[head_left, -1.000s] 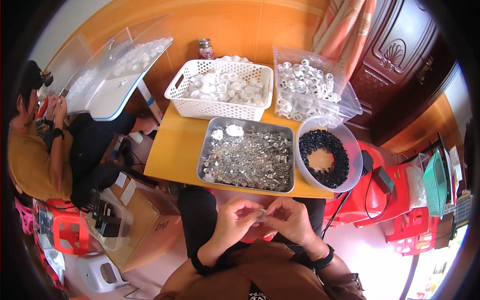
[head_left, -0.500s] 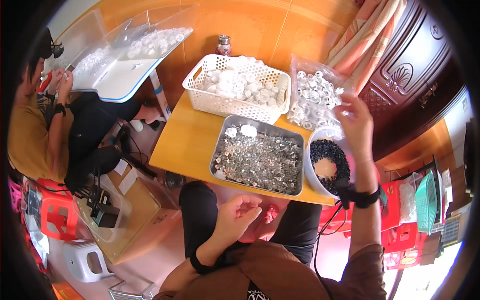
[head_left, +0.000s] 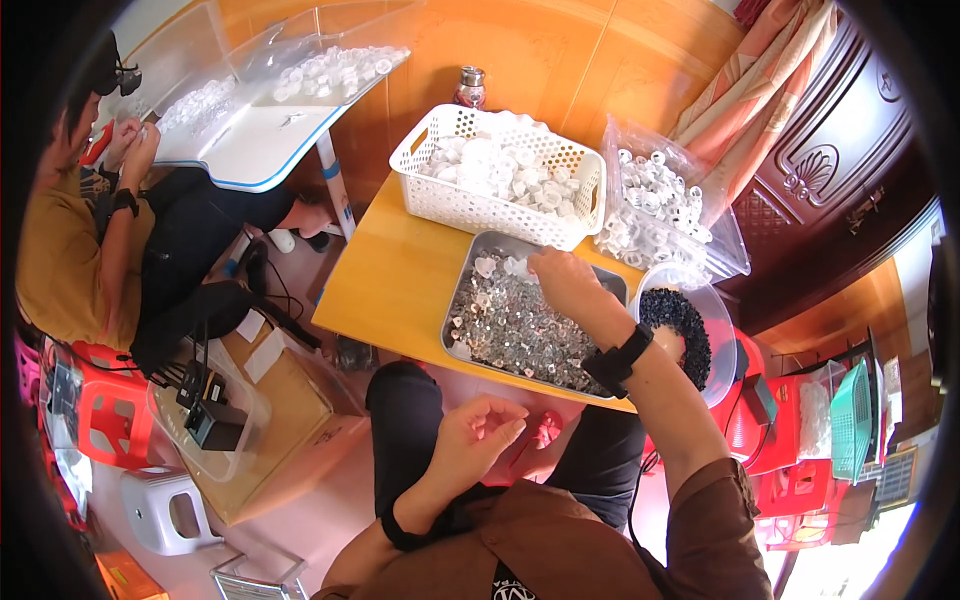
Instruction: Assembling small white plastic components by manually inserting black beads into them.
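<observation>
My right hand [head_left: 570, 285] reaches over the far side of a grey metal tray [head_left: 467, 262]. Its fingers are closed in a pinch beside a white plastic piece [head_left: 517, 269]; what they grip is hidden. Small shiny metal parts [head_left: 515, 325] fill the tray, and another pale piece [head_left: 485, 267] lies at its far left corner. Above my lap, short of the table's near edge, my left hand [head_left: 475, 435] is half curled, thumb apart from the fingers, with nothing visible in it.
Behind the tray stands a white perforated basket [head_left: 500, 205] of white plastic pieces. A clear bag [head_left: 660, 200] of white rings lies right of it. Below that is a round tub [head_left: 722, 350] holding small black parts [head_left: 690, 320]. Another person [head_left: 85, 250] sits left at a white table [head_left: 245, 160].
My right hand has moved left and nearer, from above the tub and bag to the metal tray. My left hand stays much the same. The whole view has shifted slightly.
</observation>
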`<move>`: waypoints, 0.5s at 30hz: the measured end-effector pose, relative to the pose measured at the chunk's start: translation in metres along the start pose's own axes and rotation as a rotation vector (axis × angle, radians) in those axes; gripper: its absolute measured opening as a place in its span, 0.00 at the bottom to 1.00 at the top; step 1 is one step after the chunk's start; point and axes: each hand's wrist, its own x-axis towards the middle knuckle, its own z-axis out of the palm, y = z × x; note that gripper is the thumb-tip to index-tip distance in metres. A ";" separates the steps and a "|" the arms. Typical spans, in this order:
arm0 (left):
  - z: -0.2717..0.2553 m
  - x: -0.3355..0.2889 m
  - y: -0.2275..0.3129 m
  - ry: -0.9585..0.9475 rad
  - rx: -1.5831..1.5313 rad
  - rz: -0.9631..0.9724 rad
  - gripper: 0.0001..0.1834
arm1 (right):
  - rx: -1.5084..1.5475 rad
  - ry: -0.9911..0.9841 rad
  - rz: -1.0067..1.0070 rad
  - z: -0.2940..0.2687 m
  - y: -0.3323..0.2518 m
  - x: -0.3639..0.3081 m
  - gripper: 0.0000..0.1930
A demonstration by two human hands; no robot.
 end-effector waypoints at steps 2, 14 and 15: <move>-0.003 -0.001 -0.001 0.021 -0.060 -0.003 0.08 | -0.126 -0.077 -0.038 -0.008 -0.002 -0.005 0.16; 0.020 0.010 0.010 0.089 -0.157 -0.047 0.15 | 0.478 0.227 -0.207 -0.065 -0.030 -0.126 0.09; 0.027 0.012 0.011 0.069 -0.152 -0.054 0.15 | 0.559 0.237 -0.145 -0.065 -0.041 -0.142 0.09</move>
